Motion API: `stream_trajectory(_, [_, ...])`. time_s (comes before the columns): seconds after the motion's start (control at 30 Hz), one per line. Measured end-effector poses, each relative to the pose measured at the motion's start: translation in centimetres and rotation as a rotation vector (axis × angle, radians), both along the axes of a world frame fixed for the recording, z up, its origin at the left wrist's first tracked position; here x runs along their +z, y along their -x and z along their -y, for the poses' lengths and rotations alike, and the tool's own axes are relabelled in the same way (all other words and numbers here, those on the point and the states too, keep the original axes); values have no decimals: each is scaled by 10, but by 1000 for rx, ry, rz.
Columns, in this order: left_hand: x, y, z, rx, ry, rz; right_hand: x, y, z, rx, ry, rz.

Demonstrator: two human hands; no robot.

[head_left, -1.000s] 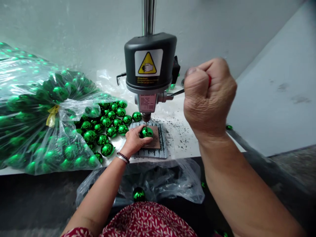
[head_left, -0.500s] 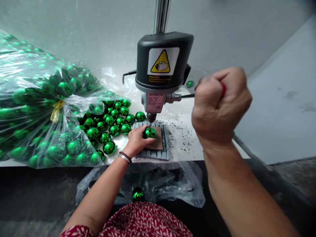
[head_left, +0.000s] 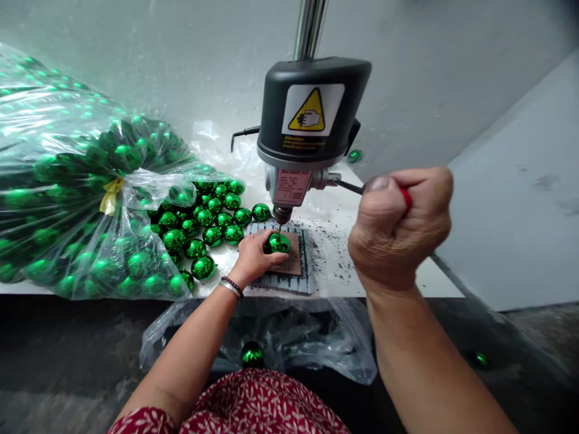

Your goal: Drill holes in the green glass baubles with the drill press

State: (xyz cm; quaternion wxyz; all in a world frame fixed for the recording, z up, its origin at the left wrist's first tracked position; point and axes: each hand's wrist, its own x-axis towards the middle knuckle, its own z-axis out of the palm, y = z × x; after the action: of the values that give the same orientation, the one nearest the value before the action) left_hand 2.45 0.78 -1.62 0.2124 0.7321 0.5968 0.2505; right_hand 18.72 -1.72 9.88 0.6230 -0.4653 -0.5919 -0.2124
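Note:
My left hand (head_left: pixel 257 256) grips a shiny green bauble (head_left: pixel 279 243) from its left side, thumb and fingers around it. The bauble rests on a brown square board (head_left: pixel 293 265) on the grey grooved base plate (head_left: pixel 308 280) of a bench drill press (head_left: pixel 312 114). Just over the bauble is the thin drill bit (head_left: pixel 279 229); whether it has entered the bauble I cannot tell. My right hand (head_left: pixel 400 229) is closed in a fist around the red-knobbed feed lever (head_left: pixel 349 185) on the machine's right side.
Loose green baubles (head_left: pixel 203 217) lie left of the press, beside a large tied plastic bag (head_left: pixel 90 241) full of them. Dark shavings (head_left: pixel 332 256) litter the white table (head_left: pixel 348 283). An open plastic bag (head_left: pixel 325 343) hangs at the front edge, with one bauble (head_left: pixel 252 354) by it.
My right hand has lowered the feed lever, and the lever tilts further down. My left hand still holds the bauble in place under the bit. The view has shifted slightly.

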Motion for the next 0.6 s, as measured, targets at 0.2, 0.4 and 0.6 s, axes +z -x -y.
stream_trajectory(0.2, [-3, 0, -1, 2, 1, 32, -10, -1, 3, -9, -8, 21])
stream_trajectory(0.4, [-8, 1, -3, -21, -27, 107, -16, 0, 2, 3, -36, 2])
stream_trajectory(0.6, [-7, 1, -3, -11, -28, 92, -42, -1, 6, 31, -22, 3])
